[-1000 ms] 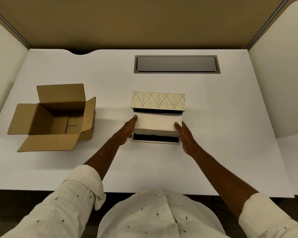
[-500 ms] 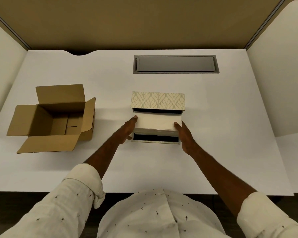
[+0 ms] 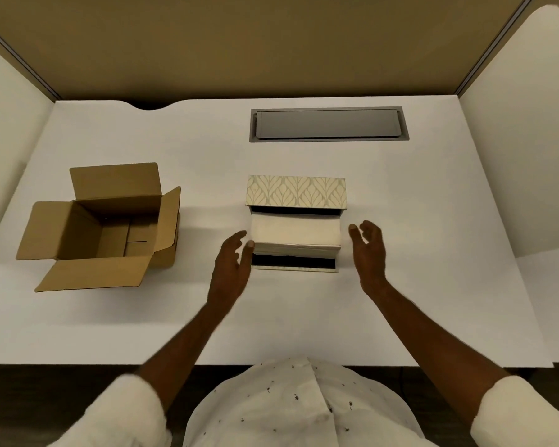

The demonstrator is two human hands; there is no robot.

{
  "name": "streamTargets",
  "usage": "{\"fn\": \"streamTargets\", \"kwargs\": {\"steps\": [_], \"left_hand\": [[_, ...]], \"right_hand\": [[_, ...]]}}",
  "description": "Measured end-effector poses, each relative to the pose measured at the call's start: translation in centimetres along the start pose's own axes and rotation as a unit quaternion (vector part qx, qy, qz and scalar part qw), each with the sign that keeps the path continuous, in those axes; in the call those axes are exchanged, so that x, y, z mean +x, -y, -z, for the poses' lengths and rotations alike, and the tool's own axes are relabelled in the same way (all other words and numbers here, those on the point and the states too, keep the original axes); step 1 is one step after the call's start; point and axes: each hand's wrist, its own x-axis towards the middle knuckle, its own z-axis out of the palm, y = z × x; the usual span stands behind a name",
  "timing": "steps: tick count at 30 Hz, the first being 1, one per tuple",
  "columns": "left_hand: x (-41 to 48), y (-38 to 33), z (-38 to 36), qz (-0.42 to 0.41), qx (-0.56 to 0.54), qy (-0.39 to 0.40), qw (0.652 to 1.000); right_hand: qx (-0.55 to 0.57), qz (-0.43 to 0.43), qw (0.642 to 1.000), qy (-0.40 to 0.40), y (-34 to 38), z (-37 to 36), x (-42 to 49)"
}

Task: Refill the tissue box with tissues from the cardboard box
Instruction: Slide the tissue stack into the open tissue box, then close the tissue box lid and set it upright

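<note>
The tissue box [image 3: 296, 191] stands open in the middle of the desk, its leaf-patterned lid tipped back. A cream stack of tissues [image 3: 296, 235] lies inside it, with dark gaps in front and behind. My left hand [image 3: 231, 266] hovers just left of the stack, fingers spread, thumb near the stack's corner. My right hand [image 3: 370, 253] is open a little to the right of the box, touching nothing. The brown cardboard box [image 3: 100, 227] sits at the left with its flaps open; its inside looks empty.
A grey cable hatch [image 3: 328, 124] is set into the white desk [image 3: 433, 285] behind the tissue box. White side panels stand at the left and right, a tan panel at the back. The desk's front edge is close to my body.
Both hands held the tissue stack by its ends in the tissue box; now they have let go and moved outward and slightly back. The stack stays in the box.
</note>
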Motion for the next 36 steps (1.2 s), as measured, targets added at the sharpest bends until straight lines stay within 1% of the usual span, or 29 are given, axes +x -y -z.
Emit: {"fn": "streamTargets", "kwargs": {"steps": [1, 2, 3, 4, 6, 8, 10, 13, 15, 16, 17, 20, 23, 26, 33, 36], "left_hand": [[-1.4, 0.1, -0.1, -0.065, 0.027, -0.023, 0.997], [-2.4, 0.2, -0.5, -0.128, 0.061, -0.022, 0.99], [-3.0, 0.2, -1.0, -0.19, 0.103, -0.005, 0.976], [-3.1, 0.1, -1.7, -0.245, 0.146, 0.016, 0.959], [-2.5, -0.9, -3.3, -0.32, 0.217, 0.05, 0.921], [-1.1, -2.1, -4.9, -0.372, 0.28, 0.077, 0.882], [0.5, -3.0, -6.0, -0.394, 0.345, 0.103, 0.845], [2.3, -3.9, -6.2, -0.39, 0.405, 0.127, 0.817], [3.0, -4.6, -6.2, -0.383, 0.427, 0.141, 0.807], [3.3, -4.8, -6.2, -0.381, 0.435, 0.146, 0.803], [3.6, -5.0, -6.3, -0.378, 0.443, 0.151, 0.799], [3.8, -4.8, -6.4, -0.355, 0.462, 0.16, 0.796], [3.6, -4.4, -6.4, -0.338, 0.449, 0.163, 0.811], [3.4, -4.3, -6.4, -0.332, 0.444, 0.169, 0.815], [2.9, -4.6, -6.3, -0.357, 0.425, 0.15, 0.818], [2.6, -4.3, -6.2, -0.381, 0.423, 0.133, 0.811]], "right_hand": [[-0.019, 0.059, 0.997, -0.039, 0.4, 0.4, 0.0], [-0.041, 0.118, 0.99, -0.068, 0.9, 0.6, 0.2], [-0.06, 0.17, 0.98, -0.084, 1.7, 0.6, 0.5], [-0.078, 0.214, 0.97, -0.082, 2.6, 0.5, 1.0], [-0.124, 0.291, 0.948, -0.043, 4.9, -0.1, 2.1], [-0.184, 0.345, 0.92, 0.021, 7.2, -1.1, 3.5], [-0.269, 0.359, 0.888, 0.104, 9.3, -2.2, 5.1], [-0.408, 0.321, 0.827, 0.216, 11.1, -3.6, 6.8], [-0.491, 0.297, 0.78, 0.249, 11.4, -4.1, 7.6], [-0.519, 0.287, 0.762, 0.259, 11.5, -4.1, 7.8], [-0.534, 0.277, 0.752, 0.269, 11.4, -4.0, 7.9], [-0.53, 0.271, 0.756, 0.272, 11.3, -3.8, 7.8], [-0.526, 0.283, 0.758, 0.261, 11.1, -3.7, 7.0], [-0.524, 0.29, 0.763, 0.244, 10.8, -3.6, 5.9], [-0.504, 0.349, 0.769, 0.182, 9.1, -2.5, 3.2], [-0.491, 0.362, 0.776, 0.158, 8.1, -2.3, 2.4]]}}
